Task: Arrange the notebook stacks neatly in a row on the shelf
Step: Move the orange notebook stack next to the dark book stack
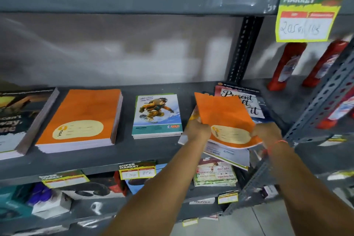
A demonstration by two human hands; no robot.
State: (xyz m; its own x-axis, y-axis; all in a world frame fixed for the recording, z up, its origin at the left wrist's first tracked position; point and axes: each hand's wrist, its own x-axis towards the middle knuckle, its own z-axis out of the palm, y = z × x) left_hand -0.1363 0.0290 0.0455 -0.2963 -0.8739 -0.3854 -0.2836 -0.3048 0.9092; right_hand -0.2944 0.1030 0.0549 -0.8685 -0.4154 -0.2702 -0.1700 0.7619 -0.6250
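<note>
On the grey shelf lie a dark-covered notebook stack at the far left, an orange notebook stack beside it, and a small stack with a snowboarder cover in the middle. At the right end, both hands hold a tilted orange notebook over a messy pile; a "Present" cover shows behind it and white-blue notebooks jut out below. My left hand grips the notebook's left edge. Its lower right corner is in my right hand.
A perforated grey upright stands close on the right. Red bottles are on the neighbouring shelf. Price tags hang from the shelf's front edge, a bigger one from the shelf above. More goods lie on the lower shelf.
</note>
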